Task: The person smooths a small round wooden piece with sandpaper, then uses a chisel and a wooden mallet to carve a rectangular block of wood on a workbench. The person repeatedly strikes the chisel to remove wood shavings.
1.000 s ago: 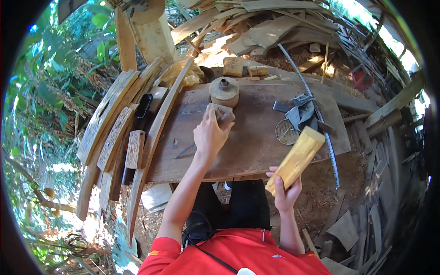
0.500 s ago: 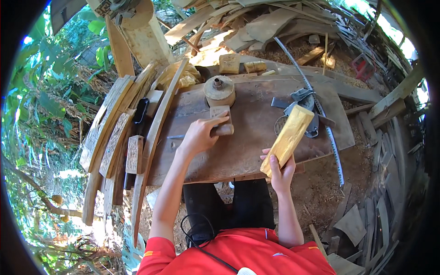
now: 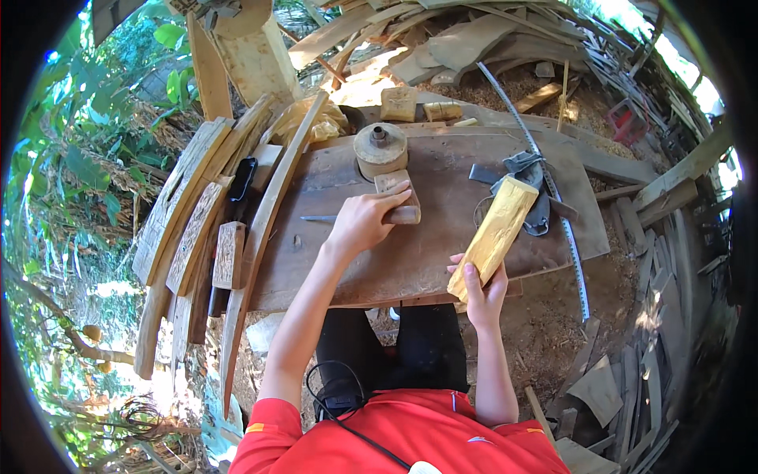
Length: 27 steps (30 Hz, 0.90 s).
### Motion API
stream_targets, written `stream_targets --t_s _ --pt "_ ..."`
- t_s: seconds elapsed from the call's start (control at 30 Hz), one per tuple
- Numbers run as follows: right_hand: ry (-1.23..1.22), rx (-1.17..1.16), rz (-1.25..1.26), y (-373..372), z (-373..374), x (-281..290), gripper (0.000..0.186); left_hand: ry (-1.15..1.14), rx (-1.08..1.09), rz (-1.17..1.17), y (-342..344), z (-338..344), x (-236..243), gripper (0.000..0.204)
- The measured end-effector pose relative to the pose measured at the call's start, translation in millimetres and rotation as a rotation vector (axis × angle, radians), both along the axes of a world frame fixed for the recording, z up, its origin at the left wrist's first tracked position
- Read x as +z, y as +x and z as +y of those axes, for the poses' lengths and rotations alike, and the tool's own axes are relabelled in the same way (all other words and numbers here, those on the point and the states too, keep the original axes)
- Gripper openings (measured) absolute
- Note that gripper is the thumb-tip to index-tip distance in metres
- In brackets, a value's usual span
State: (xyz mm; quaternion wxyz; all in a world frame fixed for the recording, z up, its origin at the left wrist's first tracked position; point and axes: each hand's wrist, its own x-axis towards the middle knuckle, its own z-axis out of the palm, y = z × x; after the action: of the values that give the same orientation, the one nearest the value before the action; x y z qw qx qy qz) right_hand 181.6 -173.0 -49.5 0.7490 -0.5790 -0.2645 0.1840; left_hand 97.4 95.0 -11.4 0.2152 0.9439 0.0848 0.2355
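My left hand (image 3: 365, 219) is closed around a slim tool with a wooden handle (image 3: 407, 215); its thin metal blade points left over the tabletop. The fingers also reach over a small wooden block (image 3: 392, 183), which sits against a round drum (image 3: 380, 150) with a metal spindle standing up through the table. My right hand (image 3: 485, 294) grips the lower end of a long yellowish wood block (image 3: 497, 233), held tilted above the table's right front edge. The block partly covers a dark grey cloth-like item (image 3: 537, 216).
The brown wooden table (image 3: 316, 272) spans the front. A long ruler (image 3: 570, 249) lies across its right side. Curved planks (image 3: 178, 205) and a black tray (image 3: 243, 179) stand at the left. Wood blocks (image 3: 399, 103) lie behind the drum, with scrap boards (image 3: 466, 43) piled beyond.
My left hand has moved slightly right, taking the wooden-handled tool and the small block with it. My right hand keeps the yellowish block in nearly the same place.
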Motion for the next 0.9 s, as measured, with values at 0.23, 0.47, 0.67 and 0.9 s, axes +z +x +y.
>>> stream_targets --t_s 0.23,0.47,0.67,0.9 --pt "-0.028 -0.019 -0.013 1 -4 -4 0.040 0.072 -0.440 -0.526 -8 -83 21 0.044" --pt "-0.033 -0.046 -0.127 -1 -4 3 0.041 0.027 -0.470 -0.677 10 -104 19 0.039" --pt "-0.017 -0.055 -0.196 1 -5 -1 0.039 -0.057 -0.456 -0.692 19 -106 17 0.039" --pt "-0.082 -0.163 -0.243 4 -3 -11 0.038 -0.265 -0.318 -0.653 23 -104 41 0.041"
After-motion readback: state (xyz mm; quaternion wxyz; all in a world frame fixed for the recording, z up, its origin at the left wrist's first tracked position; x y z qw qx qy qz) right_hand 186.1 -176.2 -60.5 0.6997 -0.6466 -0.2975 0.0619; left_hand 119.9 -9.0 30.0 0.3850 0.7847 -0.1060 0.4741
